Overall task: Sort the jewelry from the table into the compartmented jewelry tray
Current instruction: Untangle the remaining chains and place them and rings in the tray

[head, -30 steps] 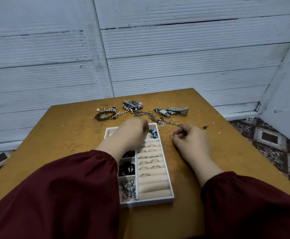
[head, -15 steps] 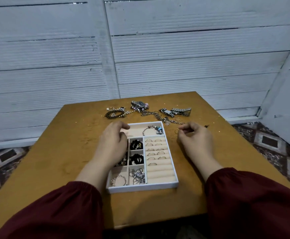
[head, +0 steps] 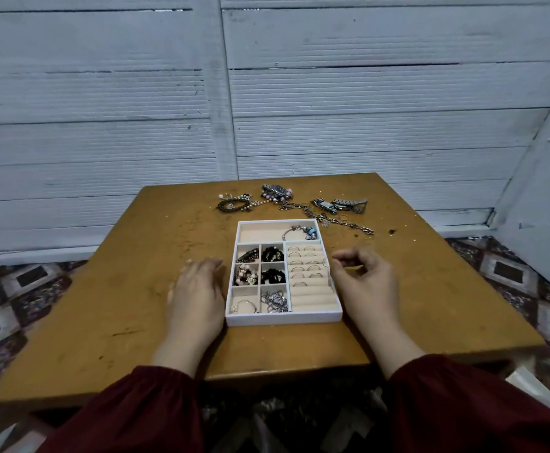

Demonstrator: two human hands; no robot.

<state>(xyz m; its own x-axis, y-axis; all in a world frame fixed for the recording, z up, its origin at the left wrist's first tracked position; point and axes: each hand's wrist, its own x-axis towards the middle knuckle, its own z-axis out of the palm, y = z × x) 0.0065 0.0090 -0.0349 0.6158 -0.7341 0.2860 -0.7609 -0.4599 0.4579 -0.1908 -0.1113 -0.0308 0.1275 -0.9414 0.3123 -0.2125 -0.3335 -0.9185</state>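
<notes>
Well, my right hand [head: 365, 282] pinches a thin ring [head: 326, 261] between thumb and first finger, right at the right wall of the white tray [head: 283, 319] (next to the soft rolls [head: 312, 297] where other rings sit in rows). My other fingers are curled in. The tray sits in the middle of the brown table [head: 103, 305], with black beads and silver bits in its small boxes. My left hand [head: 196, 295] lies flat and loose on the table, just beside the tray's left wall. Past the tray lie a silver watch [head: 340, 205], a chain [head: 348, 223] and beaded bracelets [head: 234, 204].
</notes>
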